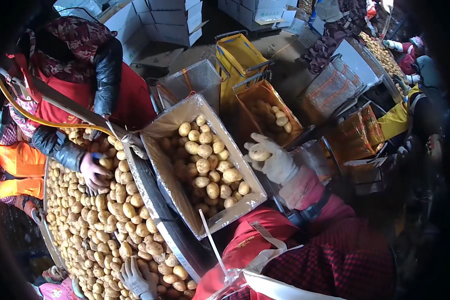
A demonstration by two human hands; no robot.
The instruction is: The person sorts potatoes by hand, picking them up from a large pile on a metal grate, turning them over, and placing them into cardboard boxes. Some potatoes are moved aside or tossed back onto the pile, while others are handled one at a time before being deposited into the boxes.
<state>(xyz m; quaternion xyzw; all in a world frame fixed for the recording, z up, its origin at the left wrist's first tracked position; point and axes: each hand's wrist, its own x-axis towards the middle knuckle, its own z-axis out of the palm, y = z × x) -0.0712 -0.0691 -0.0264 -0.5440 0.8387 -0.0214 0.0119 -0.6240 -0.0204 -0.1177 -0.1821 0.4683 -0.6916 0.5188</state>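
Observation:
My right hand, in a pale glove, is raised just right of the potato-filled box. Its fingers are curled around a potato. At the bottom, my left hand, in a grey-white glove, lies on the heap of potatoes with its fingers apart. Whether it touches one particular potato is hard to see. Between my hands stands a lined cardboard box, tilted in view, with several loose potatoes inside.
A metal table edge runs beside the box. Across the heap, a person in a red apron reaches into the potatoes. An orange-lined crate with potatoes, a yellow crate and a clear-lined crate stand beyond. White cartons are stacked behind.

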